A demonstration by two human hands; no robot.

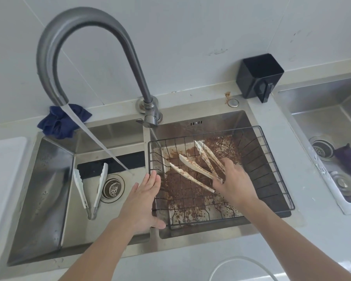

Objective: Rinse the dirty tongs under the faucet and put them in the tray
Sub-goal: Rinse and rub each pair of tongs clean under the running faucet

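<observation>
Your right hand (236, 184) grips brown-soiled white plastic tongs (209, 157) in the black wire basket (272, 159); left hand (145, 201) fingers released. No legible labels.

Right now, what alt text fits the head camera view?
A right hand reaches for dirty tongs in a wire basket over the right basin; the open left hand waits nearby. The faucet runs into the left basin, where clean tongs lie.

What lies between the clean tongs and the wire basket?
In the head view: the drain strainer, the falling water stream and the open left hand, between clean tongs and wire basket.
</observation>
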